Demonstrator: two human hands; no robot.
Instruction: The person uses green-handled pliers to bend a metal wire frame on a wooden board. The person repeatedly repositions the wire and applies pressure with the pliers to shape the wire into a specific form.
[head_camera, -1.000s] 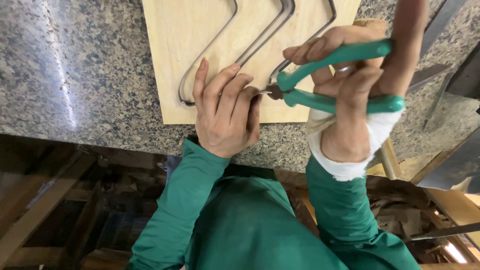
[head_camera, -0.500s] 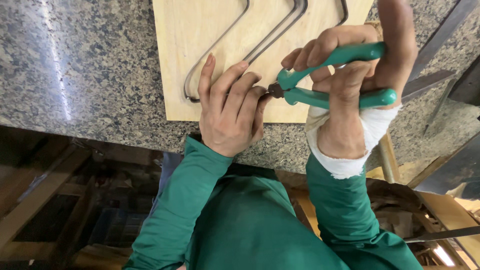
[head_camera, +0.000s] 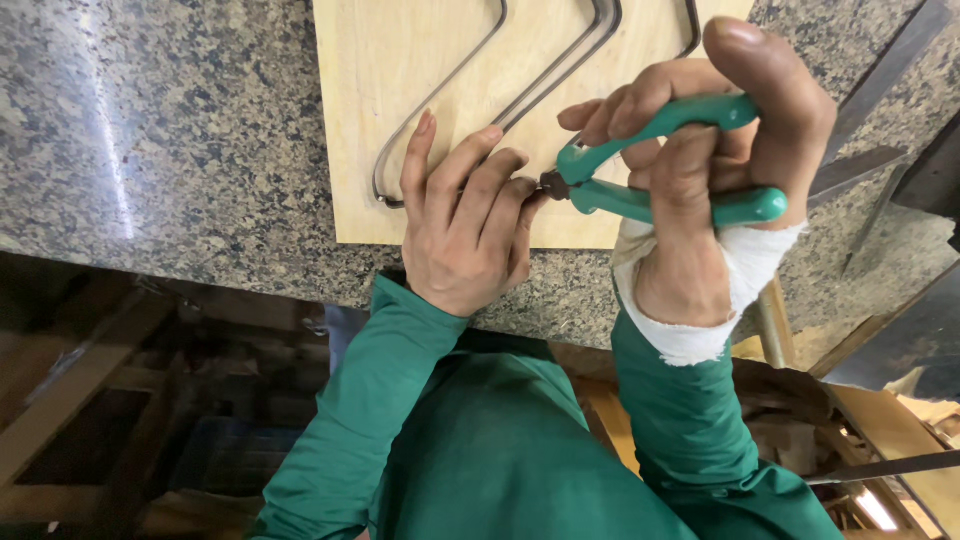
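A pale plywood board (head_camera: 390, 90) lies on a speckled granite counter (head_camera: 180, 130), with thin bent metal strips (head_camera: 440, 95) set on edge in it. My left hand (head_camera: 465, 225) presses flat on the board's near edge, fingers spread over the strip's lower bend. My right hand (head_camera: 705, 190), wrist wrapped in white cloth, grips green-handled pliers (head_camera: 650, 165). The pliers' dark jaws meet my left fingertips at the board; what they pinch is hidden.
Dark metal bars (head_camera: 870, 160) lie on the counter at the right. Under the counter edge are wooden beams (head_camera: 70, 390) at the left and cardboard and scrap (head_camera: 880, 440) at the right. My green sleeves and torso fill the lower middle.
The view has shifted slightly, and the board sits a little more to the right. My right hand has tilted the pliers, with the thumb raised higher. My left hand stays pressed on the board.
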